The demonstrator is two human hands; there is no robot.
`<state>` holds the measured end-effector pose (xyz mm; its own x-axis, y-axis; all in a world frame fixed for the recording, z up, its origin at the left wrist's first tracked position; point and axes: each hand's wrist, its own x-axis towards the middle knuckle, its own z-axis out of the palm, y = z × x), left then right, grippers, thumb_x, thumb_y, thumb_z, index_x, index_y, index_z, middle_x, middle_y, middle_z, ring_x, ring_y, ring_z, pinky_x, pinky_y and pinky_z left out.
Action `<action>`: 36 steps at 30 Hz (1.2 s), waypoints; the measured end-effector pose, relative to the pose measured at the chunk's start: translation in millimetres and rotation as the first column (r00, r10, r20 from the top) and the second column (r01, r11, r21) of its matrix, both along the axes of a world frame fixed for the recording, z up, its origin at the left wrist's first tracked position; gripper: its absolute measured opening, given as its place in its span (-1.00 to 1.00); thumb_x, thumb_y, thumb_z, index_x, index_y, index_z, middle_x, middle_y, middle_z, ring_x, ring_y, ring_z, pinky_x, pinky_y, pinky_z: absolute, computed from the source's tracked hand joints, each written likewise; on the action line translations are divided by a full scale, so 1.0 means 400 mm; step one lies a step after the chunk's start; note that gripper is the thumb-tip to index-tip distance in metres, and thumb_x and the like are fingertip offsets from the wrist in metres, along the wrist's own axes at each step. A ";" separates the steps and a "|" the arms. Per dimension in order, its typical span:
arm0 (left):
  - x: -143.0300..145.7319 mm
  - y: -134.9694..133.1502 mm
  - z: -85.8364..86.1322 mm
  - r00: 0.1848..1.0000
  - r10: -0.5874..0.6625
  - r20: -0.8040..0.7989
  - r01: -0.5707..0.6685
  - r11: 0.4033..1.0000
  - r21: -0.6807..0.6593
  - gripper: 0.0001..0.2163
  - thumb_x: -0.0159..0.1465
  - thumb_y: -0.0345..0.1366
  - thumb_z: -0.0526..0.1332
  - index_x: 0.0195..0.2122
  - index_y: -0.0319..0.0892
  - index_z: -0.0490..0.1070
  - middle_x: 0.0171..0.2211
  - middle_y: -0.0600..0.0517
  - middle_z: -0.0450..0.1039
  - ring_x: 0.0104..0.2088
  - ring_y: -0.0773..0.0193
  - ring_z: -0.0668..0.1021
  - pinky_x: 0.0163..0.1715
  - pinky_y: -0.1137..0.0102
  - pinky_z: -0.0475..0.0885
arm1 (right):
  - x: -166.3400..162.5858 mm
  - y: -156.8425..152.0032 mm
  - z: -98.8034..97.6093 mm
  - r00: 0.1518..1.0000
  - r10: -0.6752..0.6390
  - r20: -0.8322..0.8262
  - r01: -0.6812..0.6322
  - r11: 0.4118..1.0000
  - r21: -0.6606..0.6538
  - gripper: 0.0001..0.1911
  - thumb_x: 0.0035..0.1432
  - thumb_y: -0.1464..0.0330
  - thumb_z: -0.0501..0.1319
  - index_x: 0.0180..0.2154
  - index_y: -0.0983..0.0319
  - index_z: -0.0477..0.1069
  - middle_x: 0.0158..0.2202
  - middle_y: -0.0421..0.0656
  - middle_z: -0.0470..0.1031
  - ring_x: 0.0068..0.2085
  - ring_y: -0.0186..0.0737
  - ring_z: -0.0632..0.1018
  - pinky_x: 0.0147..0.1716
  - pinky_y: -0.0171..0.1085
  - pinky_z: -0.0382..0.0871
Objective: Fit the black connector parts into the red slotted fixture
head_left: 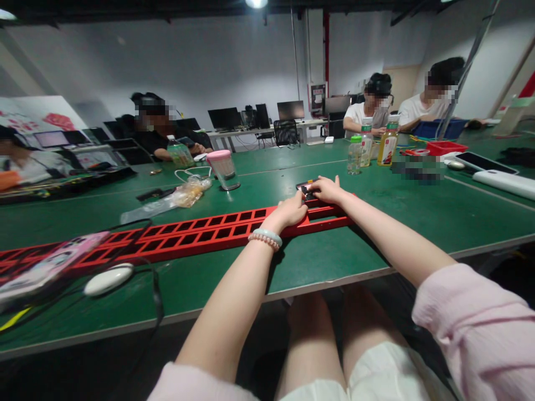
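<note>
A long red frame with rows of rectangular openings lies across the green table. My left hand, wearing a pale bangle and a beaded bracelet, rests over the frame's right part, fingers closed at a small black part. From the other side my right hand meets the same part with bent fingers, one digit sticking up. Just behind the fingertips is a dark flat item with a small orange patch; the hands partly cover it, and its kind is unclear.
A pink-lidded cup and a plastic bag stand beyond the frame. At left are a pink patterned case, a white mouse and cables. Bottles and a red tray stand at right. Several people sit across the table.
</note>
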<state>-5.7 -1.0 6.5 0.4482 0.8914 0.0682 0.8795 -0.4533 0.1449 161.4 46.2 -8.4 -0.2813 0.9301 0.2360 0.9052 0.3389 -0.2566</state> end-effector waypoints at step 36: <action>-0.007 0.009 -0.011 1.000 -0.016 0.016 0.016 1.000 0.022 -0.65 0.24 -0.21 -0.12 0.04 -0.15 0.05 -0.02 -0.12 0.33 -0.09 0.02 0.43 -0.10 0.20 0.28 | 0.051 0.034 -0.020 0.999 0.020 -0.043 -0.024 0.997 -0.074 -0.59 0.04 0.10 0.12 -0.02 -0.09 0.32 0.09 -0.23 0.30 0.07 0.05 0.26 0.01 0.10 0.08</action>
